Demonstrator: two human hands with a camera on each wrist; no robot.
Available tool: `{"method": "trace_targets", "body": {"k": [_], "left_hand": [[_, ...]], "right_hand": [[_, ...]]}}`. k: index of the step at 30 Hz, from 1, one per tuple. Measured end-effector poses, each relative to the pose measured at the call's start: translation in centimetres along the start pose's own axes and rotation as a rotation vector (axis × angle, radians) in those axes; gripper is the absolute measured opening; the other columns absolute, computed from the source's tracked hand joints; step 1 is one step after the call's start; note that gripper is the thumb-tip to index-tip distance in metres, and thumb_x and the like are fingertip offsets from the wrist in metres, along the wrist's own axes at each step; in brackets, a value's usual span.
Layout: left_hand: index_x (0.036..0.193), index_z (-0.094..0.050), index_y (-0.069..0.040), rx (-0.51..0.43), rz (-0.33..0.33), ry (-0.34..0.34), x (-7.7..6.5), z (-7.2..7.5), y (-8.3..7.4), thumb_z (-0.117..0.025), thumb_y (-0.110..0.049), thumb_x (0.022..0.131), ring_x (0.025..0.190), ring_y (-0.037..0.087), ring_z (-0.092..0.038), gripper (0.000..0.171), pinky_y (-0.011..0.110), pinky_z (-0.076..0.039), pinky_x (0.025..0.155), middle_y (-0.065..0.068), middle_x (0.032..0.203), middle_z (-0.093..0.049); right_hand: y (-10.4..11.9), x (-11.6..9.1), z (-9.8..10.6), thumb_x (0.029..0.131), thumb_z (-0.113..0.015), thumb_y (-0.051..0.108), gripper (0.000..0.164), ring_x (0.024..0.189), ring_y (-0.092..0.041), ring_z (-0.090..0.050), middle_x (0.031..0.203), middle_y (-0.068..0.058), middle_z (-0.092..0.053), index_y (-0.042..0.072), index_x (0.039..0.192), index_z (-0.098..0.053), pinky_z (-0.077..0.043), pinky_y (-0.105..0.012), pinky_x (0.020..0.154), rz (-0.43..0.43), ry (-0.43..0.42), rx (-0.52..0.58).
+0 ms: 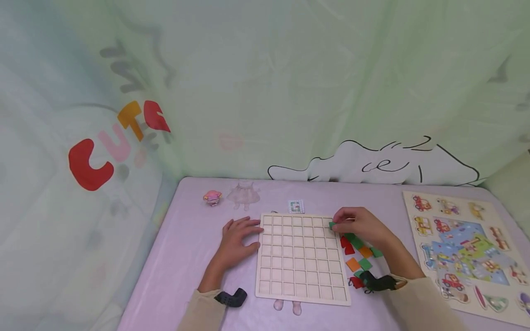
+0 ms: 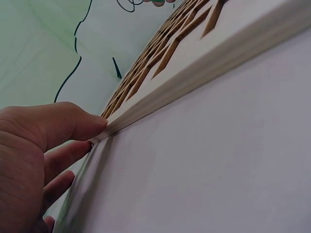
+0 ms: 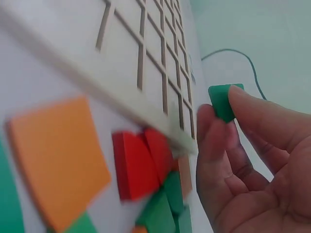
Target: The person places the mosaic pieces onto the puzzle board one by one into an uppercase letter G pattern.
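A pale wooden grid board (image 1: 304,257), divided into square cells, lies on the table. My left hand (image 1: 239,239) rests at its left edge, and in the left wrist view the thumb (image 2: 87,124) touches the rim with the fingers spread. Over the board's far right corner, my right hand (image 1: 360,225) pinches a small green tile (image 3: 222,101) between thumb and fingertips. Beside the board's right edge lie loose red tiles (image 3: 138,162), orange tiles (image 3: 63,158) and green tiles (image 3: 158,213), some of them overlapping.
A small card with a letter G (image 1: 296,207) lies behind the board. Farther left stands a pink figurine (image 1: 213,197). To the right is a wooden picture puzzle board (image 1: 488,220) with a colourful sheet on it. Printed cloth (image 1: 265,92) hangs behind the table.
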State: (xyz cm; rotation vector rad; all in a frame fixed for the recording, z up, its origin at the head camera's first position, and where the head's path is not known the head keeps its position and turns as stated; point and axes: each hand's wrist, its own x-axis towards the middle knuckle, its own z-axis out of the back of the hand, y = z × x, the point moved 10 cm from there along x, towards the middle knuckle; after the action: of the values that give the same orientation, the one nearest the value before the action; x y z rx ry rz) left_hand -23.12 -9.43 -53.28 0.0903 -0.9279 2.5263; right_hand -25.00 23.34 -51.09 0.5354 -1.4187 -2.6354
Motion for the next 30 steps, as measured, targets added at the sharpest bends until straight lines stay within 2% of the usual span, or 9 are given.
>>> {"method": "trace_targets", "body": {"k": [5,12,18,23,30], "left_hand": [[0.121,-0.074,-0.022,-0.006,-0.006,0.000,0.0,0.1,0.0,-0.077,-0.023,0.085,0.145,0.028,-0.045,0.036,0.063,-0.015,0.119,-0.001,0.143,-0.063],[0.122,-0.073,-0.023,-0.010,-0.007,0.007,0.0,0.2,0.0,-0.077,-0.024,0.086,0.145,0.028,-0.045,0.036,0.064,-0.014,0.119,-0.001,0.143,-0.063],[0.122,-0.074,-0.023,-0.008,-0.009,0.004,0.0,0.2,-0.1,-0.077,-0.024,0.086,0.145,0.028,-0.046,0.036,0.064,-0.015,0.119,-0.001,0.143,-0.063],[0.121,-0.074,-0.022,-0.023,-0.007,-0.003,0.0,0.3,-0.2,-0.077,-0.023,0.086,0.144,0.029,-0.046,0.036,0.064,-0.014,0.119,0.000,0.142,-0.063],[0.121,-0.074,-0.022,-0.020,0.000,0.003,0.0,0.3,-0.3,-0.076,-0.023,0.086,0.145,0.029,-0.045,0.036,0.064,-0.014,0.119,0.000,0.143,-0.063]], "right_hand": [[0.8,0.9,-1.5,0.090,-0.077,0.023,0.024,0.088,-0.025,-0.057,0.093,-0.010,-0.062,0.007,0.106,-0.068,-0.054,-0.030,0.072,-0.010,0.020,0.031],[1.2,2.3,-3.1,0.089,-0.079,0.028,0.026,0.083,-0.022,-0.058,0.090,-0.007,-0.068,0.009,0.106,-0.072,-0.049,-0.029,0.068,-0.020,0.008,0.002],[1.0,3.0,-4.5,0.087,-0.081,0.028,0.026,0.071,-0.020,-0.058,0.081,-0.004,-0.067,0.010,0.104,-0.075,-0.048,-0.028,0.062,-0.083,0.004,0.059],[1.1,3.2,-5.0,0.086,-0.081,0.029,0.026,0.064,-0.017,-0.054,0.076,-0.001,-0.066,0.009,0.103,-0.076,-0.043,-0.028,0.056,-0.094,-0.008,0.074],[0.8,3.3,-5.2,0.086,-0.081,0.028,0.024,0.064,-0.017,-0.053,0.075,0.000,-0.065,0.010,0.100,-0.077,-0.044,-0.029,0.061,-0.112,-0.008,0.055]]}}
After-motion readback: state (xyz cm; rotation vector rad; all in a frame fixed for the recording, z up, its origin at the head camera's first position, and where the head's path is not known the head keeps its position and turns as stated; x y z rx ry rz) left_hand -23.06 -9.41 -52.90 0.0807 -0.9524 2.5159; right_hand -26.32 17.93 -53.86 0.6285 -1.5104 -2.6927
